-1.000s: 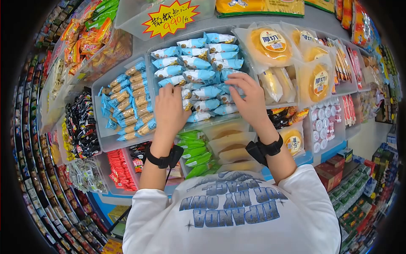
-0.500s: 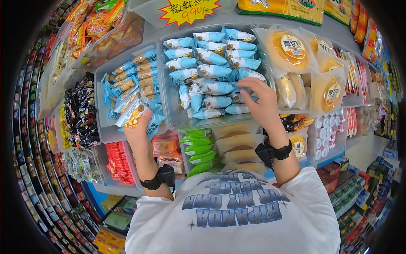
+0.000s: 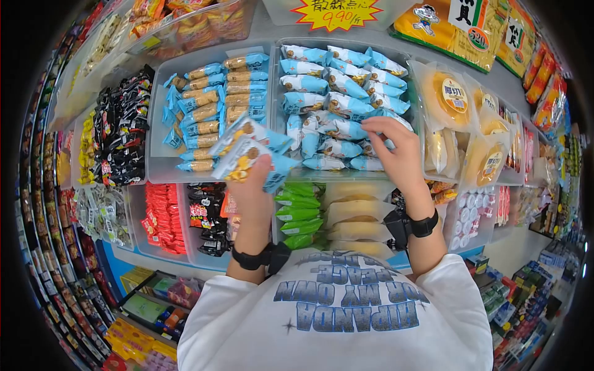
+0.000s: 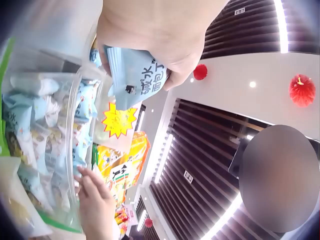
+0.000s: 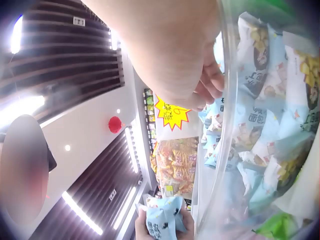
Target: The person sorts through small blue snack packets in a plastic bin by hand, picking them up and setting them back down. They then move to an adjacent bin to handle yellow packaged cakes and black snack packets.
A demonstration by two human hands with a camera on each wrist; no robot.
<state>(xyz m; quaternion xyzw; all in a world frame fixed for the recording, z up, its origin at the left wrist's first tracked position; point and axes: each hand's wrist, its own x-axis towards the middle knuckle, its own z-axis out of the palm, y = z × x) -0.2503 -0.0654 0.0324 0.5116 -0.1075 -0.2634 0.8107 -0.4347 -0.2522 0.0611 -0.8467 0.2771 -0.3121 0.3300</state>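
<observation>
The left hand grips blue-and-white packets near the bin's near left corner. The right hand, loosely bent, visibly holding nothing, is nearer the packet rows, stretching far and left, long axes mostly left-to-right.

Red packets were piled near black packets, green packets were laid beside pale bagged breads, and a yellow price sign was displayed near a yellow bag.
</observation>
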